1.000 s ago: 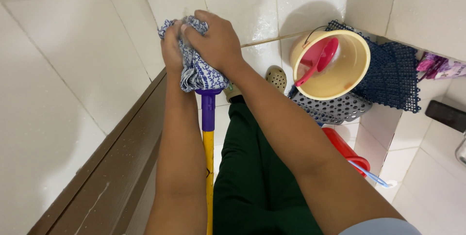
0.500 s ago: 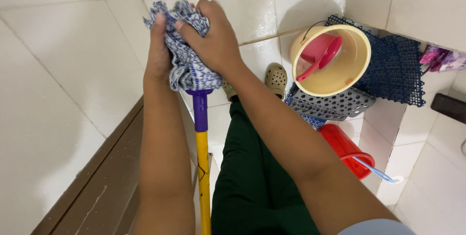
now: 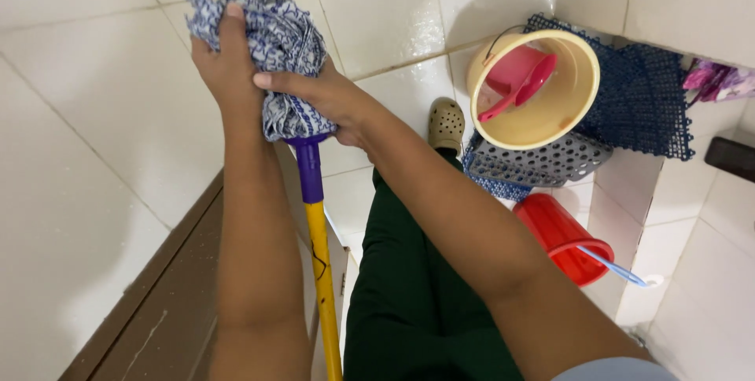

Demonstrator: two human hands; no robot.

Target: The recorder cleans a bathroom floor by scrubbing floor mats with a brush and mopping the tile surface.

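Head view, looking down: pale glossy wall and floor tiles (image 3: 94,192) fill most of the frame, with a brown door frame (image 3: 165,302) at lower left. Green trousers (image 3: 409,302) and one beige clog (image 3: 447,123) are seen below the arms. At right, a dark blue perforated mat (image 3: 645,98) leans in the corner behind a cream bucket (image 3: 574,106) holding a pink scoop (image 3: 515,82); the bucket rests on a grey perforated basket (image 3: 543,162). A red cup (image 3: 558,233) with a light blue brush handle (image 3: 613,269) lies just below. The mop is held head-up: its yellow handle (image 3: 322,271) with a purple collar (image 3: 308,173) runs down between the arms, and the blue-and-white mop head (image 3: 275,43) is raised against the wall tiles. The left hand (image 3: 228,66) is wrapped around the left side of the strands, fingers closed on the cloth. The right hand (image 3: 330,98) is clamped around the lower bundle just above the collar, thumb laid across the front. Step judged in hand: the strands are being squeezed or gathered. The next move would call for a firm twist of both hands while the handle is kept steady. Whether the cloth is wet cannot be told.
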